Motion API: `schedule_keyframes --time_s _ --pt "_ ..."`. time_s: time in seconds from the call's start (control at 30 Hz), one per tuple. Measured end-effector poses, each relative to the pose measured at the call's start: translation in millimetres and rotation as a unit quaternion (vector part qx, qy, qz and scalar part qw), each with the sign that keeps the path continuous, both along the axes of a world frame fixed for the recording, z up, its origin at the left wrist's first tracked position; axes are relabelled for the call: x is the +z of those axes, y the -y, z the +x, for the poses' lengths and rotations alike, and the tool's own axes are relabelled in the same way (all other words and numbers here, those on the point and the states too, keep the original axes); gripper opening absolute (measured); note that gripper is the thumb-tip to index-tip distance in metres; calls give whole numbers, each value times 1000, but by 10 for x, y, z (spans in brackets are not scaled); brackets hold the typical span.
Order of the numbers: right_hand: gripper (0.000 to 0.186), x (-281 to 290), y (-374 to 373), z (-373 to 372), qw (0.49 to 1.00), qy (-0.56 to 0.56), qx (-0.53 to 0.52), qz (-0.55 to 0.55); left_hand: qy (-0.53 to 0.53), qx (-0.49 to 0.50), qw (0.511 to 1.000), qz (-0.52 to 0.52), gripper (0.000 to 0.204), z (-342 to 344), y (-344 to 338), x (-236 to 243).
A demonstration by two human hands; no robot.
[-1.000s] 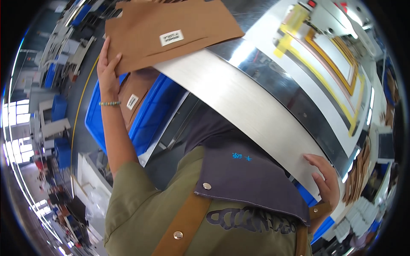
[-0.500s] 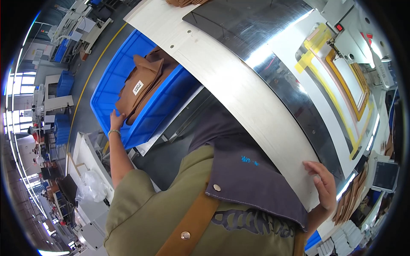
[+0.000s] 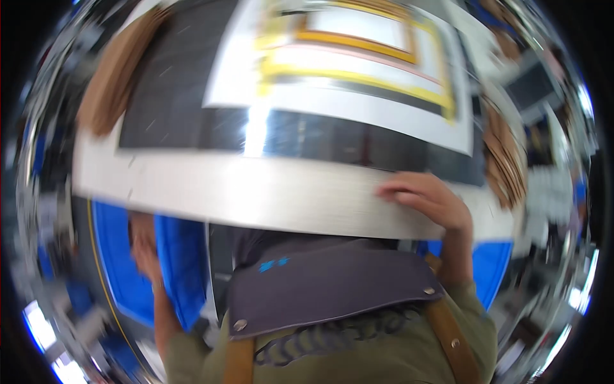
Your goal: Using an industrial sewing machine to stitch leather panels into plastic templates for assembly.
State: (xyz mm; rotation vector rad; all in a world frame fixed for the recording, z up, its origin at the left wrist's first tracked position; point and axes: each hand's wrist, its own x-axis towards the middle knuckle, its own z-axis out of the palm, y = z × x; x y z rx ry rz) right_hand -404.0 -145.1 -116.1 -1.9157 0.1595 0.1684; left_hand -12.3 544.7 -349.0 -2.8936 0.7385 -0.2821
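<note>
My left hand (image 3: pixel 148 259) reaches down into a blue bin (image 3: pixel 182 269) below the table's left front edge. Its fingers are at a brown fabric-like piece (image 3: pixel 142 225) inside; motion smears them, so I cannot tell whether they grip it. At the right of the pale table edge (image 3: pixel 275 192), my right hand (image 3: pixel 430 196) hovers or rests with fingers loosely bent and apart, holding nothing. Beyond it, a white sheet (image 3: pixel 230 86) lies on the dark, shiny plate (image 3: pixel 169 96). Yellow strips and an amber rectangular frame (image 3: pixel 358 40) are on the sheet.
A stack of brown pieces (image 3: pixel 118 77) lies at the table's far left. Another brown stack (image 3: pixel 504 157) is at the right, near a dark screen (image 3: pixel 534 80). A second blue bin (image 3: pixel 491 269) shows below the table's right end.
My view has swung right, from the left bin to the table front. My left hand has gone from the bin's rim to inside it. The right hand stays by the table edge.
</note>
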Motion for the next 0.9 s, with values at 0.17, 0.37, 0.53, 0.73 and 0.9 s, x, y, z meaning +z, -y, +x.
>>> schedule_keyframes --time_s 0.17,0.37,0.53,0.73,0.9 --pt "34 -33 -24 -141 997 53 -28 45 50 -84 995 2 58 400 287 62" --pt "34 414 357 -806 948 132 -264 115 218 -85 939 -251 46 947 1465 1103" --pt "25 525 1189 -1770 731 172 -644 -147 203 -225 842 -446 41 814 2770 2257" --pt "25 -202 1182 -3548 427 6 -842 -329 24 -405 857 -318 40 535 3973 2415" --pt "44 -1281 461 -4329 518 -298 -781 -183 -118 -534 802 -240 34 592 4597 2194"
